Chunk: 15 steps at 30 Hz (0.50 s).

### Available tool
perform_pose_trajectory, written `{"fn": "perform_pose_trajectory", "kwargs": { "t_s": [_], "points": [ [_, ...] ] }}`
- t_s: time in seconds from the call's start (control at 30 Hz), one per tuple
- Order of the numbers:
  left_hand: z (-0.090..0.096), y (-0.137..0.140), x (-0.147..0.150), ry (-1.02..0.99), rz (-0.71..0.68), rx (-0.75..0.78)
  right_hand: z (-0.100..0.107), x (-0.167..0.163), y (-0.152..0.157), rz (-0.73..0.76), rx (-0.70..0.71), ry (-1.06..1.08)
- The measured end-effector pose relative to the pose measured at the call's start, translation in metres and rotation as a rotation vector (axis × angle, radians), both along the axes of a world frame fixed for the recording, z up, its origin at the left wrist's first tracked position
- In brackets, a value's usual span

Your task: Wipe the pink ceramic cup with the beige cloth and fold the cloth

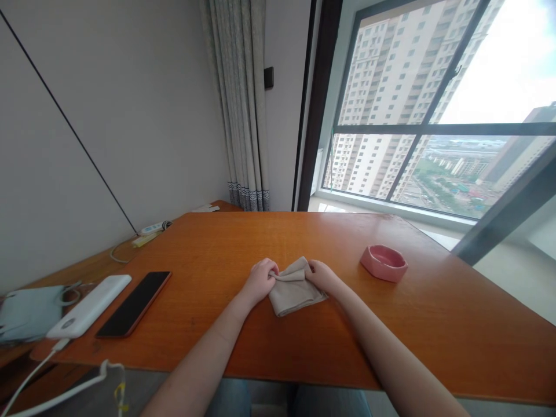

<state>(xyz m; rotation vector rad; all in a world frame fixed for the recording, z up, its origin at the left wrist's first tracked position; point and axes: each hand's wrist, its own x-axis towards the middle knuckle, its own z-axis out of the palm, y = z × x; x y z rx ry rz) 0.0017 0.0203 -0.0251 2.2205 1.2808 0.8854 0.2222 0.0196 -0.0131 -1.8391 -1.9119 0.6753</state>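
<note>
A beige cloth [295, 292], partly folded, lies on the wooden table in front of me. My left hand [261, 278] pinches its far left corner between thumb and fingers. At the cloth's far right edge, my right hand [322, 275] is closed on the fabric, its fingertips partly hidden. A loose flap of the cloth stands up a little between the two hands, and the near part lies on the tabletop.
A pink angular bowl [384, 264] stands right of my right hand. On the left lie a dark phone [134, 304], a white power bank [90, 306] with a cable, and a pale pouch [30, 313]. A power strip [153, 228] rests by the wall. The table [208, 243] ends before a window.
</note>
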Motion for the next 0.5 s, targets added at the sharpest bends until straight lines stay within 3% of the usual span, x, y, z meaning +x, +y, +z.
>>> {"fn": "perform_pose_trajectory", "kwargs": {
  "t_s": [0.13, 0.2, 0.3, 0.4, 0.5],
  "points": [
    [-0.001, 0.006, -0.001, -0.255, 0.036, -0.144, 0.009, 0.007, -0.004, 0.071, -0.141, 0.398],
    [-0.001, 0.008, 0.0, -0.472, 0.047, -0.297, 0.013, 0.01, -0.006, 0.118, -0.23, 0.669],
    [0.003, 0.01, -0.001, -0.849, 0.017, -0.493, 0.013, 0.013, -0.005, 0.084, -0.252, 0.852],
    [0.01, 0.012, -0.006, -1.161, 0.08, -0.621, 0.008, 0.02, 0.001, -0.015, -0.197, 0.79],
    [0.012, 0.017, -0.016, -1.214, 0.227, -0.698, 0.001, 0.029, 0.009, -0.143, -0.056, 0.415]
  ]
}}
